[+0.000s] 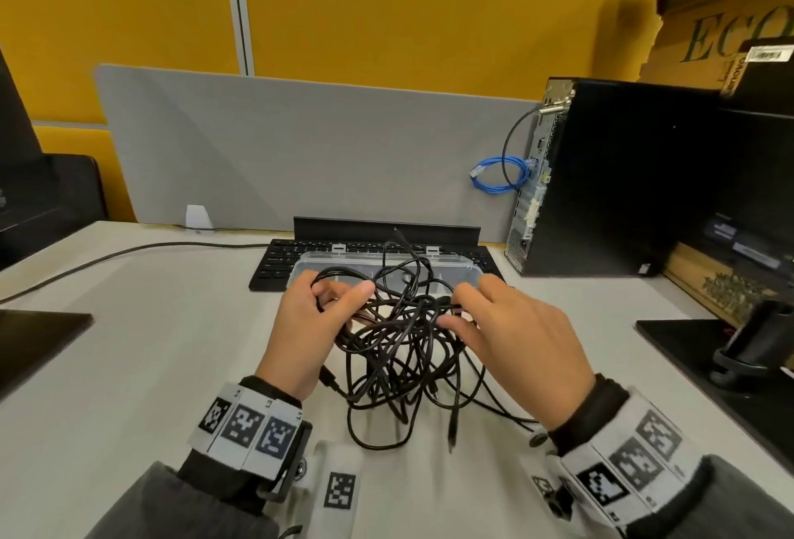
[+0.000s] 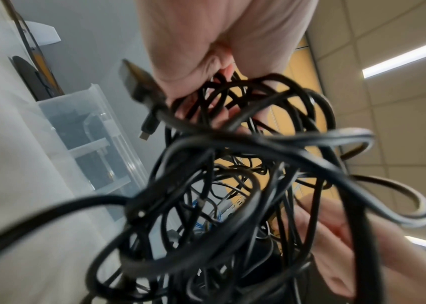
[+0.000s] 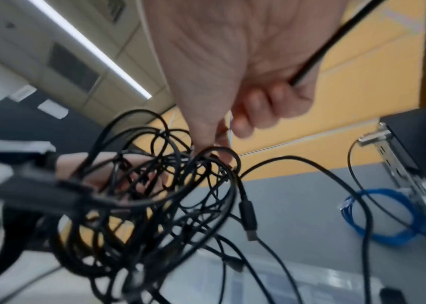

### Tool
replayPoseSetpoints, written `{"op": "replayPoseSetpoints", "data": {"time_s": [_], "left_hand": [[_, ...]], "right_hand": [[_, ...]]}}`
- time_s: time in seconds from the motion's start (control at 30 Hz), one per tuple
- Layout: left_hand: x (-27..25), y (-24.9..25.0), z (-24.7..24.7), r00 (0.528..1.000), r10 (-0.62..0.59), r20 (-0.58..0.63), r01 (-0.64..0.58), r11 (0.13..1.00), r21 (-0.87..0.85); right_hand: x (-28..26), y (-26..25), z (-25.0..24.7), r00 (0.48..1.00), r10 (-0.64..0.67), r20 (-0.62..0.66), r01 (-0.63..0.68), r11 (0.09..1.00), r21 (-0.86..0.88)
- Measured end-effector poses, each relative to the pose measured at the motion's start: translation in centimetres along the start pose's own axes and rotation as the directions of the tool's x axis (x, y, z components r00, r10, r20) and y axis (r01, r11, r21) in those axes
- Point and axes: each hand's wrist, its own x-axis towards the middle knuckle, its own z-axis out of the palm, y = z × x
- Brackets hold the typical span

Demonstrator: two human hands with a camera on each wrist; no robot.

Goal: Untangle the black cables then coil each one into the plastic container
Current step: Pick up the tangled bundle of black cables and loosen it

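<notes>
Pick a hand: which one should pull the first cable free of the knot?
Right, probably. The left hand grips the black cables as a bundle, anchoring it. The right hand pinches one strand at the tangle's edge, its other fingers loose.

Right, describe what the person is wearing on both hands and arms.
The left hand and right hand are bare, with no gloves. Each wrist carries a white band printed with black square tag markers, over a black cuff. Grey sleeves cover the forearms. A black camera mount hangs from the left band.

White desk (image 1: 142, 323) — keyboard (image 1: 275, 266), plastic container (image 1: 468, 276), computer tower (image 1: 623, 177).
</notes>
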Motion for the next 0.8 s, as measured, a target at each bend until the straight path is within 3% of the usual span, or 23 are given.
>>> {"op": "replayPoseSetpoints", "data": {"time_s": [0.07,0.17,0.27,0.37,0.43,0.5,0.53,0.57,0.6,0.67,0.73,0.77,0.8], "left_hand": [[0.0,0.2,0.1,1.000,-0.002,0.030,0.002,1.000,0.002],[-0.2,0.5,-0.1,0.995,0.000,0.096,0.001,1.000,-0.008],[-0.2,0.7,-0.3,0.989,-0.014,0.149,0.013,1.000,0.008],[-0.4,0.9,-0.2,0.968,-0.057,0.245,0.076,0.995,-0.072],[-0.3,0.9,-0.4,0.967,-0.052,0.248,0.061,0.998,-0.030],[0.2,0.6,-1.3,0.985,-0.026,0.172,0.025,1.000,0.011],[0.4,0.5,-1.9,0.991,-0.021,0.133,0.020,1.000,0.006],[0.7,0.4,-2.5,0.994,-0.023,0.111,0.024,1.000,-0.007],[0.9,0.4,-2.9,0.994,-0.035,0.099,0.037,0.999,-0.024],[1.1,0.3,-3.2,0.993,-0.069,0.099,0.078,0.994,-0.083],[1.1,0.1,-3.1,0.988,-0.098,0.118,0.116,0.981,-0.155],[1.1,0.1,-3.0,0.987,-0.106,0.123,0.128,0.974,-0.187],[1.1,0.1,-3.0,0.987,-0.109,0.116,0.132,0.967,-0.218]], "right_hand": [[0.2,0.4,-0.2,0.997,-0.065,-0.050,0.065,0.998,-0.002],[0.1,1.1,0.4,0.997,-0.022,-0.070,0.043,0.951,0.308],[0.2,1.3,0.5,0.985,0.119,-0.124,0.002,0.715,0.699],[0.5,1.3,0.3,0.948,0.297,-0.109,-0.070,0.533,0.843],[1.0,2.5,0.3,0.873,0.487,-0.016,-0.154,0.309,0.938],[1.4,5.4,-0.7,0.715,0.686,0.134,-0.162,-0.024,0.987],[1.4,7.1,-1.4,0.656,0.738,0.161,-0.144,-0.087,0.986],[1.2,8.7,-2.0,0.634,0.759,0.148,-0.156,-0.061,0.986],[0.9,10.0,-2.3,0.650,0.751,0.115,-0.187,0.012,0.982],[0.1,11.6,-1.9,0.736,0.674,0.058,-0.331,0.284,0.900],[-1.1,12.8,-0.4,0.848,0.526,0.066,-0.464,0.677,0.571],[-1.7,13.3,0.4,0.872,0.476,0.119,-0.484,0.797,0.361],[-2.1,13.6,0.9,0.853,0.489,0.184,-0.518,0.837,0.175]]}}
